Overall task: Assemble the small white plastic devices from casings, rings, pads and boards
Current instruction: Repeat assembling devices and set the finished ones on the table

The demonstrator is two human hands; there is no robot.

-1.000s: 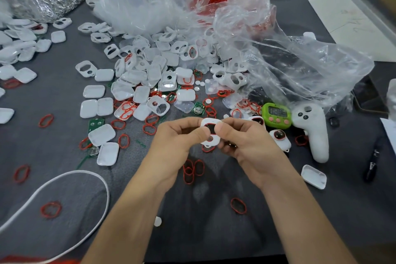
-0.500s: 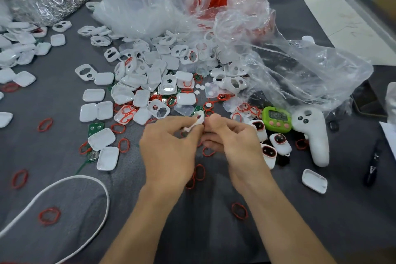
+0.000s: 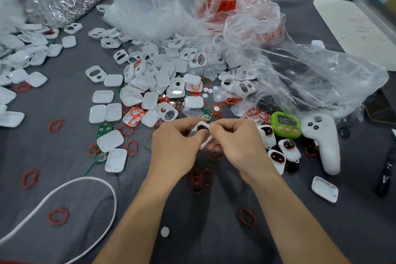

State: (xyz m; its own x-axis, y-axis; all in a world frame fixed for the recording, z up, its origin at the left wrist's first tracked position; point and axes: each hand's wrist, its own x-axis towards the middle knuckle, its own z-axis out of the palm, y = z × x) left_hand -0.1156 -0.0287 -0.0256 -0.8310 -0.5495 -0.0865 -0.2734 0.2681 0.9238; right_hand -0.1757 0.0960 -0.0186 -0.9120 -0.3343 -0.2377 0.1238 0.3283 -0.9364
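Since half a second ago the small white plastic casing (image 3: 202,127) has turned from edge-on to show its dark opening, seen from the head view. Left hand (image 3: 176,146) and right hand (image 3: 239,146) both pinch it with curled fingers, just above the grey cloth-covered table (image 3: 64,152). It sits between the two sets of fingertips, long axis running far to near (slightly tilted), neither hand nearer. Loose red rubber rings (image 3: 199,178) lie just near of the hands.

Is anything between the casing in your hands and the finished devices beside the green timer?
Nothing visible except the right hand itself, which with the left hand pinches the casing; the finished devices lie just beyond it.
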